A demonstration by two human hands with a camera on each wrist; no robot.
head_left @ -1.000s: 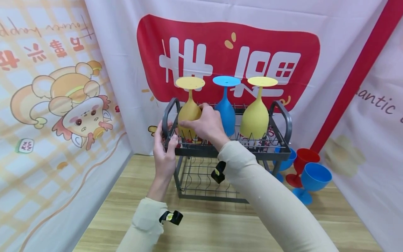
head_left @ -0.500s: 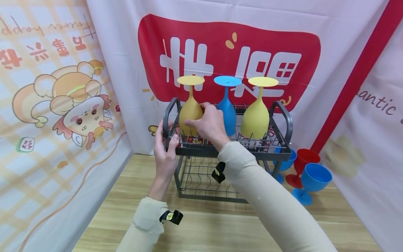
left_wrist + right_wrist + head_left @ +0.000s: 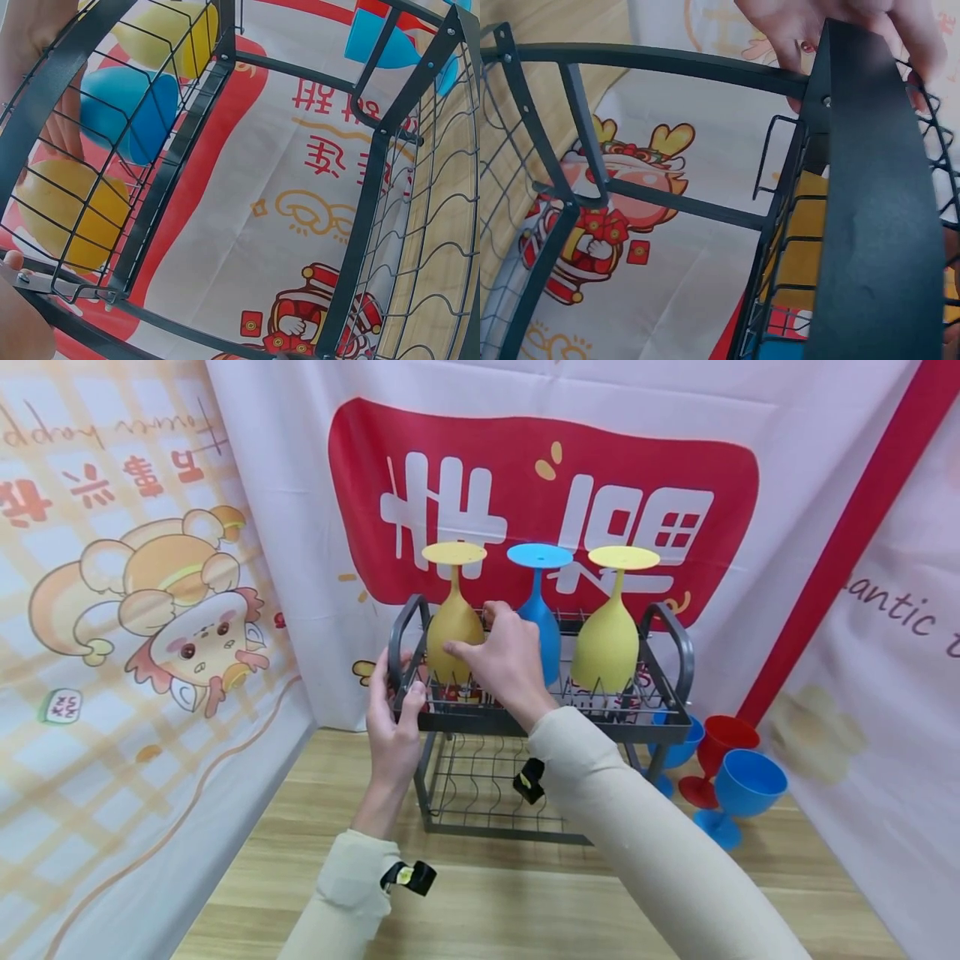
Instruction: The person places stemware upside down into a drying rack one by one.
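Note:
A dark metal two-tier rack (image 3: 472,721) holds three upside-down goblets on its top tier. At the left is a yellow goblet (image 3: 447,631), in the middle a blue goblet (image 3: 551,647), and at the right another yellow goblet (image 3: 607,647). My left hand (image 3: 394,727) grips the rack's left end, thumb in front. Over the top tier, my right hand (image 3: 510,660) is at the left yellow goblet's right side, its thumb overlapping the bowl. Its fingers (image 3: 66,124) look straight between that goblet and the blue one in the left wrist view.
Right of the rack stand upright goblets: a red one (image 3: 723,743), a blue one (image 3: 750,785) in front, and another blue one (image 3: 678,743) partly behind the rack. The lower tier (image 3: 487,777) is wire mesh. Printed cloth hangs behind and beside the wooden table (image 3: 480,902).
My right hand's thumb has slid right across the left yellow goblet, and its grasp has loosened. That goblet has straightened slightly. The left hand stays on the rack.

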